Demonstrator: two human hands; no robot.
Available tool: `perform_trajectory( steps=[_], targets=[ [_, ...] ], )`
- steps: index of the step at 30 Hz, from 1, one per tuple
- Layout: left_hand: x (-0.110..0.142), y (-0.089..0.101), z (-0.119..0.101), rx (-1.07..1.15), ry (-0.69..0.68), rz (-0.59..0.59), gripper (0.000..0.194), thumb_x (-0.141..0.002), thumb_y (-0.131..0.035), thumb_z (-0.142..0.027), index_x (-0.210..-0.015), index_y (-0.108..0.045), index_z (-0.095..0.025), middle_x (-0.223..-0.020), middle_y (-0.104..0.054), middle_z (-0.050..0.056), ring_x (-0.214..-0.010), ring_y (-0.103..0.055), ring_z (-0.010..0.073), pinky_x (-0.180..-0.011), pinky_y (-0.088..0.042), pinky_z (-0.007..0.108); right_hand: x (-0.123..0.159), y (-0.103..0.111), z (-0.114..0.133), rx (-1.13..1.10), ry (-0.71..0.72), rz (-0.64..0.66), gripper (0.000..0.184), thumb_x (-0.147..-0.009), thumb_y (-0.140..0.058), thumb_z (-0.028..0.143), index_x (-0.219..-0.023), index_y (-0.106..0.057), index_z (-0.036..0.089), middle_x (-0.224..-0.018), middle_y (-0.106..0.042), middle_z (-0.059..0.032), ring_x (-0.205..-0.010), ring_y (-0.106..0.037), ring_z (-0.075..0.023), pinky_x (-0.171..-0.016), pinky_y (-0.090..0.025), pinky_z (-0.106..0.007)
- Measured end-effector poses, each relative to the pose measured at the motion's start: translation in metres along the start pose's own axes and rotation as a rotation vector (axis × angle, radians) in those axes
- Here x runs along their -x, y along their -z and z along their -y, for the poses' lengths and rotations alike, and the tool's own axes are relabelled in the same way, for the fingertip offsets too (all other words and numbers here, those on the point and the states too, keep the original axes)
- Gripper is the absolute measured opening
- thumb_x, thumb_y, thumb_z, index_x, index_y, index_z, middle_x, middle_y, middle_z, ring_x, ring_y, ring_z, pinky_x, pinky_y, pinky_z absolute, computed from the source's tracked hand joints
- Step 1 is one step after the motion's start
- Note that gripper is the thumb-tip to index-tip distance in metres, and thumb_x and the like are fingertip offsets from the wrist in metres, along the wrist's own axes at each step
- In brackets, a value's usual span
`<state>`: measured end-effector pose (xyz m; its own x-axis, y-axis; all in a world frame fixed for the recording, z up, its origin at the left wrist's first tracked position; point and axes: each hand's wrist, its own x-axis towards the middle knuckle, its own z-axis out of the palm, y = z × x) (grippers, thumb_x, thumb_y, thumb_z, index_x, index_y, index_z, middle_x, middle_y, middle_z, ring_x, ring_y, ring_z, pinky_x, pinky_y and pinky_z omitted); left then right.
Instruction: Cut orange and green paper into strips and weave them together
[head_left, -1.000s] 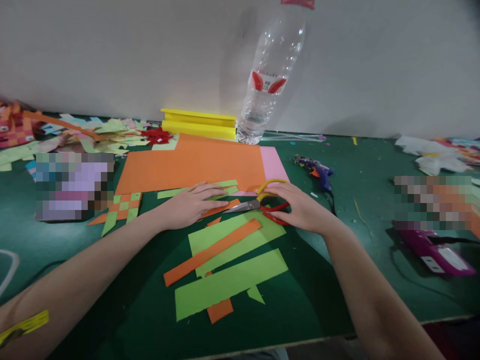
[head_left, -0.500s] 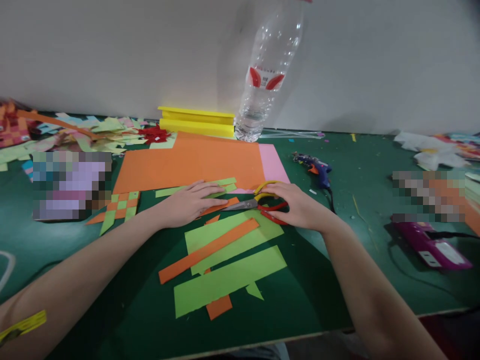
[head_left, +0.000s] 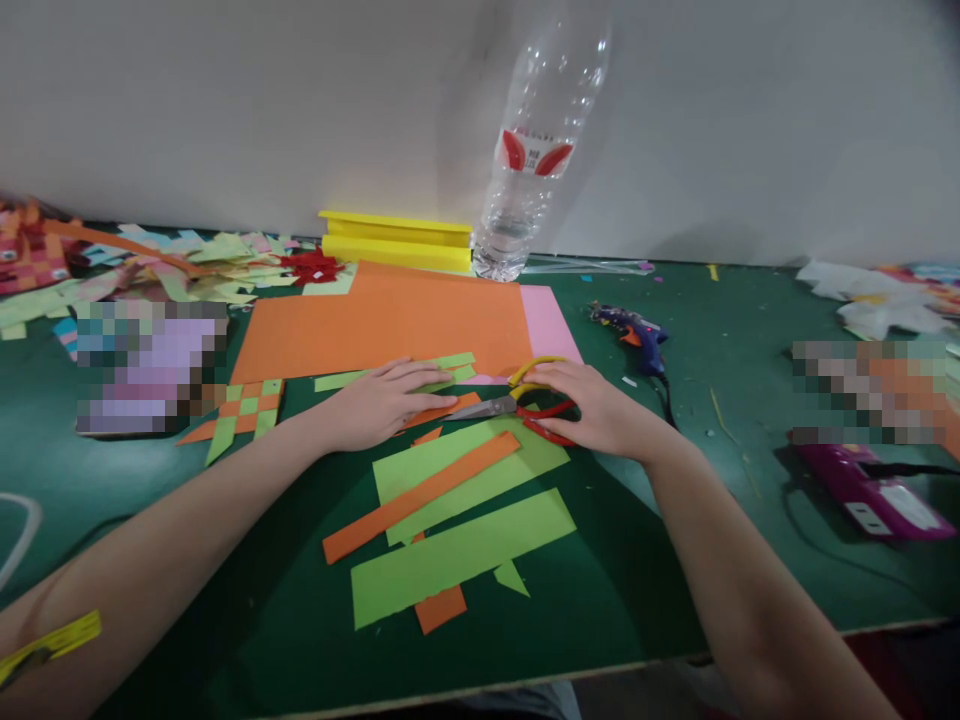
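Note:
My left hand (head_left: 379, 405) lies flat, fingers stretched out, over a green paper strip (head_left: 337, 382) and a small orange piece (head_left: 463, 403). In my right hand (head_left: 600, 410) are the handles of a pair of scissors (head_left: 491, 407), one yellow and one red. The blades point left toward my left fingertips and seem to touch the orange piece. Nearer me, an orange strip (head_left: 420, 500) crosses a green sheet (head_left: 480, 470). Below it lies a wide green strip (head_left: 465, 560) over another orange piece (head_left: 442, 608).
A large orange sheet (head_left: 382, 320) overlaps a pink one (head_left: 551, 325). Behind stand a plastic bottle (head_left: 532, 160) and folded yellow card (head_left: 397, 242). A woven paper piece (head_left: 251, 408) lies left; a glue gun (head_left: 637, 335) and purple power strip (head_left: 874, 490) lie right.
The view has shifted slightly, so everything sits a little to the right. Both hands and the scissors otherwise look unchanged.

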<state>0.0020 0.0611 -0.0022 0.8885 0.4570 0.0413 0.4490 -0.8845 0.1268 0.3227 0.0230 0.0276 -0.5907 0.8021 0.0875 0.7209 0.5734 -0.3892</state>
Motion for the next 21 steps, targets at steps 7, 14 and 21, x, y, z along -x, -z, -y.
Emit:
perform_trajectory(
  steps=[7,14,21],
  targets=[
    [0.0002,0.0010,-0.0009,0.003,-0.006,0.003,0.059,-0.093,-0.037,-0.006,-0.145,-0.031,-0.034,-0.156,-0.026,-0.003,-0.142,-0.022,0.0193,-0.115,-0.019,0.042,-0.0021,-0.0031,0.0043,-0.003,0.005,-0.002,0.040,-0.080,-0.064,0.031,-0.119,-0.058,0.024,-0.126,-0.060,-0.0082,-0.123,-0.051,-0.0289,-0.104,-0.040,-0.049],
    [0.0003,0.0018,-0.0014,0.013,0.000,0.002,0.057,-0.094,-0.035,-0.007,-0.144,-0.033,-0.034,-0.155,-0.028,-0.001,-0.142,-0.024,0.0204,-0.115,-0.021,0.043,-0.0021,-0.0001,0.0065,0.013,0.023,-0.001,0.039,-0.082,-0.062,0.029,-0.120,-0.057,0.024,-0.126,-0.060,-0.0087,-0.125,-0.049,-0.0290,-0.105,-0.039,-0.049],
    [0.0002,-0.0007,0.0003,-0.008,-0.004,0.004,0.058,-0.092,-0.035,-0.005,-0.143,-0.035,-0.032,-0.154,-0.030,0.000,-0.142,-0.022,0.0203,-0.115,-0.020,0.043,-0.0050,-0.0053,0.0094,-0.016,0.009,-0.001,0.039,-0.080,-0.063,0.031,-0.118,-0.059,0.025,-0.123,-0.061,-0.0082,-0.120,-0.053,-0.0288,-0.101,-0.043,-0.049]
  ],
)
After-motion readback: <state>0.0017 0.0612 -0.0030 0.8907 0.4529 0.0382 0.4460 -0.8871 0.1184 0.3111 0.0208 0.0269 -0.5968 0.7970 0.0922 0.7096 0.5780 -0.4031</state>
